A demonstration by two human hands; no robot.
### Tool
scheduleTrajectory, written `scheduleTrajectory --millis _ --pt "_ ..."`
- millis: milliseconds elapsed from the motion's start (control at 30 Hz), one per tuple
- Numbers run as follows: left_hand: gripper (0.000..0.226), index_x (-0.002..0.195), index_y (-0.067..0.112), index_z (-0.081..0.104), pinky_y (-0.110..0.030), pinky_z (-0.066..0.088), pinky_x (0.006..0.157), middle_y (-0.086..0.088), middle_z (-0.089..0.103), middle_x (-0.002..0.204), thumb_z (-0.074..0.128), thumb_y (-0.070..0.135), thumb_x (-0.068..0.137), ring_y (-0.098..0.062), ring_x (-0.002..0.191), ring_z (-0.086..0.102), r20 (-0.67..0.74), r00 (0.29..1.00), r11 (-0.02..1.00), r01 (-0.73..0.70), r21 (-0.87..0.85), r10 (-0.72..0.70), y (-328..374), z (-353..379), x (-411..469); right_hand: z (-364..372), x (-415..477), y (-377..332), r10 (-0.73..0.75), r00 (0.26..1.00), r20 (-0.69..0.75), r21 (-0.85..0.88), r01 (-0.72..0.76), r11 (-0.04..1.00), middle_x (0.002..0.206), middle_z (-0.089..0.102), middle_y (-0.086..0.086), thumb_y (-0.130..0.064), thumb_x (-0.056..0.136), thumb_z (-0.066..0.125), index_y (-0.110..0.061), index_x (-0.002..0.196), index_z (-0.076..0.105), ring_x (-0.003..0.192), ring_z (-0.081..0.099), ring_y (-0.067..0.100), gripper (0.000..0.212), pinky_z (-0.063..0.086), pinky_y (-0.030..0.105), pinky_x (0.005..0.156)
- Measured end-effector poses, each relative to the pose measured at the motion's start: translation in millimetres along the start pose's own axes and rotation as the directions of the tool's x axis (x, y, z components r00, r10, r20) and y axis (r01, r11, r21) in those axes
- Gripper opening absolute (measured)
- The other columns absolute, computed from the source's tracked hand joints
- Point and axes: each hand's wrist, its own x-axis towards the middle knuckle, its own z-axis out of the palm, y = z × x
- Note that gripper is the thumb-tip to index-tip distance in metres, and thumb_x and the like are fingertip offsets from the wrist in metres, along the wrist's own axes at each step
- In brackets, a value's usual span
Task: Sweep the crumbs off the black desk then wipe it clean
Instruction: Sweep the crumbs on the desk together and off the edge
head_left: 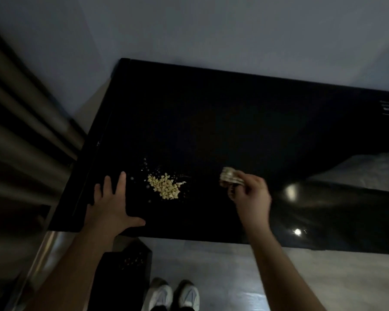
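Pleated curtain (20,108) at left; white shoes (173,295) on pale floor (222,265); grey wall (211,30) behind

no readable text, labels, brands or numbers anywhere

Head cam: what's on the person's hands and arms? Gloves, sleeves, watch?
No gloves: the left hand and right hand are bare. The left forearm and right forearm are bare to the frame edge, with no sleeve in view. No watch, ring or band shows, though the picture is dim and blurred.
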Motion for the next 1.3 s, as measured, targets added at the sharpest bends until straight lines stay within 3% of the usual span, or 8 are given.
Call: scheduleTrajectory --millis 133,233,333,467,733,867,1033,1300 --pt "0.142 0.146 0.03 -0.022 -0.061 0.021 0.11 -0.005 -0.023 0.156 0.083 0.056 0.055 -0.033 0.143 -0.015 0.039 0.999 1.0 0.0 0.023 -0.001 -2.5 2.5 -5.5 -61.0 5.9 51.5 0.133 0.962 -0.239 -0.125 -0.166 0.978 0.124 0.052 0.01 0.002 0.087 0.056 -0.009 0.124 0.063 0.106 0.054 0.021 0.039 0.041 0.028 0.1" --pt "0.142 0.147 0.027 -0.022 -0.061 0.022 0.111 -0.005 -0.027 0.155 0.084 0.055 0.057 -0.035 0.143 -0.018 0.07 0.998 0.999 0.005 0.045 -0.008 -1.0 0.6 -7.1 -81.0 -1.5 83.9 0.171 0.93 -0.325 -0.25 -0.259 0.933 0.124 0.051 0.015 0.003 0.086 0.053 -0.011 0.125 0.062 0.112 0.047 0.034 0.043 0.04 0.042 0.099" --pt "0.139 0.148 0.025 -0.021 -0.061 0.022 0.111 -0.005 -0.029 0.154 0.083 0.053 0.059 -0.035 0.143 -0.019 0.088 0.996 0.999 0.002 0.045 -0.006 -1.2 -0.7 -9.6 -70.7 -17.8 85.6 0.198 0.942 -0.271 -0.316 -0.281 0.906 0.126 0.051 0.013 0.002 0.087 0.051 -0.013 0.127 0.062 0.111 0.044 0.035 0.044 0.039 0.04 0.095" --pt "0.137 0.148 0.022 -0.021 -0.061 0.022 0.111 -0.007 -0.03 0.154 0.081 0.054 0.062 -0.035 0.143 -0.019 0.086 0.996 0.999 -0.01 0.047 0.006 0.1 -1.8 -13.5 -12.0 -54.2 45.5 0.044 0.993 -0.11 -0.368 -0.082 0.926 0.127 0.053 0.009 0.006 0.081 0.052 -0.018 0.123 0.065 0.106 0.048 0.035 0.05 0.044 0.038 0.091" --pt "0.134 0.147 0.023 -0.021 -0.062 0.021 0.11 -0.011 -0.024 0.155 0.077 0.06 0.064 -0.038 0.143 -0.014 0.056 0.998 0.997 -0.035 0.062 0.031 5.3 6.1 -23.8 85.5 -106.0 -28.2 -0.134 0.981 0.137 -0.167 0.156 0.973 0.13 0.046 0.0 0.003 0.087 0.048 -0.021 0.132 0.057 0.114 0.042 0.019 0.052 0.042 0.024 0.092" --pt "0.134 0.147 0.023 -0.022 -0.063 0.019 0.11 -0.014 -0.023 0.155 0.076 0.062 0.064 -0.038 0.143 -0.014 0.056 0.998 0.998 -0.009 0.062 0.006 21.2 12.7 -33.4 36.7 -88.7 -0.1 -0.066 0.996 -0.066 -0.07 0.062 0.996 0.113 0.054 0.005 0.008 0.082 0.054 -0.011 0.119 0.067 0.103 0.054 0.022 0.043 0.044 0.026 0.092" --pt "0.133 0.147 0.023 -0.021 -0.064 0.018 0.11 -0.014 -0.023 0.155 0.076 0.061 0.064 -0.038 0.143 -0.014 0.047 0.999 0.999 0.021 0.042 -0.023 37.2 18.2 -37.9 -69.3 -43.3 71.4 0.16 0.907 -0.389 -0.11 -0.218 0.97 0.116 0.054 0.02 0.01 0.079 0.055 -0.002 0.116 0.067 0.103 0.055 0.036 0.04 0.041 0.036 0.098" --pt "0.138 0.148 0.025 -0.02 -0.066 0.016 0.108 -0.012 -0.021 0.156 0.08 0.059 0.06 -0.037 0.143 -0.014 0.027 0.999 0.999 0.04 0.014 -0.041 41.0 23.9 -37.0 -153.0 -14.4 140.7 0.362 0.8 -0.478 -0.108 -0.463 0.88 0.133 0.043 0.016 0.003 0.091 0.049 -0.003 0.13 0.055 0.115 0.048 0.03 0.04 0.034 0.029 0.102"
